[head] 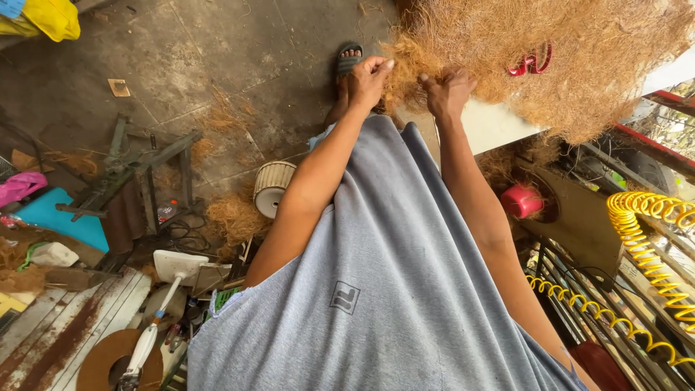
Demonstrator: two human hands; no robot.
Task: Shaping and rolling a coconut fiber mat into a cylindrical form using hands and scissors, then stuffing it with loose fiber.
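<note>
A big mat of brown coconut fibre (557, 51) lies on a white table top at the upper right. My left hand (371, 78) pinches a tuft at the mat's near edge, fingers closed on the strands. My right hand (449, 90) grips the same edge a little to the right, fist closed in the fibre. Both arms reach forward over my grey shirt (376, 289). A red scissor handle (531, 64) rests on the mat, beyond my right hand.
White table edge (492, 127) below the mat. Coiled yellow air hose (641, 239) and a pink cup (523, 201) at right. On the concrete floor: a cream spool (271, 187), metal frame (137, 181), loose fibre, a white tool (156, 318), my sandalled foot (347, 61).
</note>
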